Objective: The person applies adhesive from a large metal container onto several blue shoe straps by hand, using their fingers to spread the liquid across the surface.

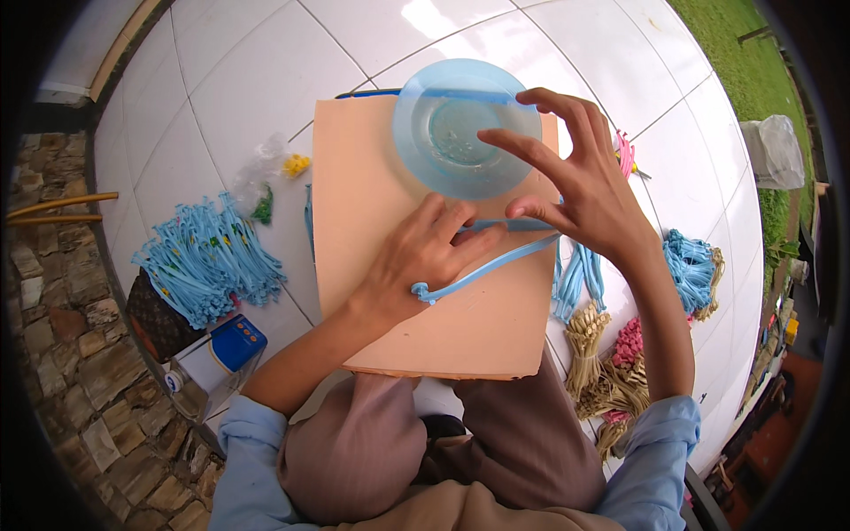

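One blue strap (492, 267), one bowl (409, 133) sitting awfully close

So the strap's lying across the peach board (416, 341), knotted end resting beside the left hand (429, 248); can't tell if that hand's gripping it. Right hand (593, 199) is spreading open over the bowl's edge at the far end. I'm thinking a careless finger could be tipping the bowl, or a loose left hold letting the strap slide.

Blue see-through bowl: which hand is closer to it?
Right: the right hand has fingers over the blue bowl; the left hand is just below the bowl in view, over the peach board.
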Demonstrator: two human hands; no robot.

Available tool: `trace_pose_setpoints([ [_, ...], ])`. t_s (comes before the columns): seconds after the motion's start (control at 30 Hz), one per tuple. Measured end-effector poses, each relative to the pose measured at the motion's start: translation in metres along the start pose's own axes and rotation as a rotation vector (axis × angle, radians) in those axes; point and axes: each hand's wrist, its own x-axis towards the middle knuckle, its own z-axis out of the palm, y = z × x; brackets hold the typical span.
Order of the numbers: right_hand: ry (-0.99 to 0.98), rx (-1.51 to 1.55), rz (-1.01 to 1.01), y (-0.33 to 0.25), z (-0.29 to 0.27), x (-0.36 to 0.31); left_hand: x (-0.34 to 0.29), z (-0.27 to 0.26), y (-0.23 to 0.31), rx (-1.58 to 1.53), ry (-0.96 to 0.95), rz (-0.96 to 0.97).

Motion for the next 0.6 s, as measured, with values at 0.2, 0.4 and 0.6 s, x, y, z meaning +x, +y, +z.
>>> trace_pose_setpoints([
  [0.2, -0.003, 0.340, 0.141, -0.023, -0.005, -0.046, 0.000, 0.001, -0.003, -0.064, 0.015, 0.000],
  [0.4, -0.040, 0.210, 0.236, -0.039, -0.008, -0.066, 0.000, 0.002, -0.002, 0.003, 0.032, 0.008],
  [0.6, -0.052, -0.065, 0.142, -0.050, 0.007, -0.068, -0.001, 0.004, -0.004, 0.022, 0.033, 0.036],
])
